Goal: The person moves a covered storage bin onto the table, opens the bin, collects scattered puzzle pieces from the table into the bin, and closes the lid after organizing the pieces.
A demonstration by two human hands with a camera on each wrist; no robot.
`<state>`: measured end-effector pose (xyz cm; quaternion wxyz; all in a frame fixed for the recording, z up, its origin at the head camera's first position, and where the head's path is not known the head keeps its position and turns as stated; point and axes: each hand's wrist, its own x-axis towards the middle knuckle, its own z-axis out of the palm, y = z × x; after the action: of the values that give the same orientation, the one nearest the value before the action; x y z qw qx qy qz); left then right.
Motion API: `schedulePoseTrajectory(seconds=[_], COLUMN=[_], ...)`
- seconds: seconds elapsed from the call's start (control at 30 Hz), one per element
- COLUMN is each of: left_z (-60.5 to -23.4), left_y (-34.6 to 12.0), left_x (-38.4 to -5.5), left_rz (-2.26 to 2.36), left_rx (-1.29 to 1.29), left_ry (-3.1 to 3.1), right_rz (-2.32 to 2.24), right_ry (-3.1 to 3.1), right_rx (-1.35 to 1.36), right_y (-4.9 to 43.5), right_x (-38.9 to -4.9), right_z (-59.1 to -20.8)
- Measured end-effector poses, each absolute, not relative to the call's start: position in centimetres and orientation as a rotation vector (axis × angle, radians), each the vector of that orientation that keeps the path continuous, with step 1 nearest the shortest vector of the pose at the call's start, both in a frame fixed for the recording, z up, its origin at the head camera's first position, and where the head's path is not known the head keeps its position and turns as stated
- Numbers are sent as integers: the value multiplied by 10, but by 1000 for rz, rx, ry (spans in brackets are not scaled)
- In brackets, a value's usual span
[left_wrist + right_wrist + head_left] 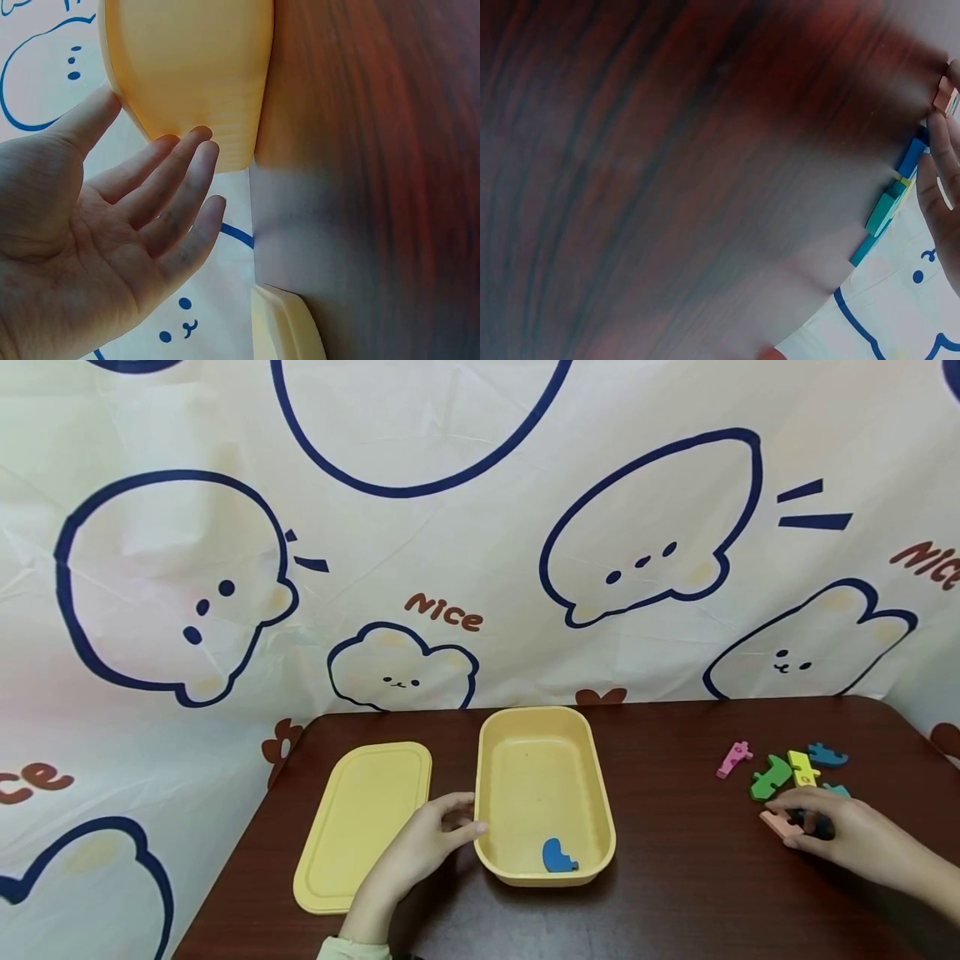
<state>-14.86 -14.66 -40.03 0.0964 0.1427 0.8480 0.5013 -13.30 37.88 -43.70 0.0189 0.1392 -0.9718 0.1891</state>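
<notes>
My left hand [429, 839] holds the near left side of a yellow plastic box [543, 878]. In the left wrist view its thumb lies at the rim, and the fingertips [201, 133] meet the outer wall. Inside the box, near the front, lies a blue puzzle piece [557, 857]. At the right, my right hand [847, 827] pinches a salmon-coloured puzzle piece [780, 823] between thumb and fingers, close over the table. Beyond it are a green piece [771, 778], a yellow piece [802, 768] and a pink piece [733, 760]. A dark blue piece [912, 156] is partly hidden under the hand.
A yellow lid [363, 827] lies flat on the dark wooden table [667, 860], left of the box. Farther back on the right sit a blue piece [828, 755] and a teal piece [836, 790]. A printed cloth [510, 552] hangs behind the table.
</notes>
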Motion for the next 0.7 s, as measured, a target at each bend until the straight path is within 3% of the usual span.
schedulePoseTrajectory(seconds=[0.7], left_z=[-400], left_y=[-147], left_x=[-148], left_rz=[1485], left_rx=[420], left_ry=[2506], right_rz=[579], right_ry=[-2979], right_rx=[385], right_y=[371], right_x=[-130], right_z=[-423])
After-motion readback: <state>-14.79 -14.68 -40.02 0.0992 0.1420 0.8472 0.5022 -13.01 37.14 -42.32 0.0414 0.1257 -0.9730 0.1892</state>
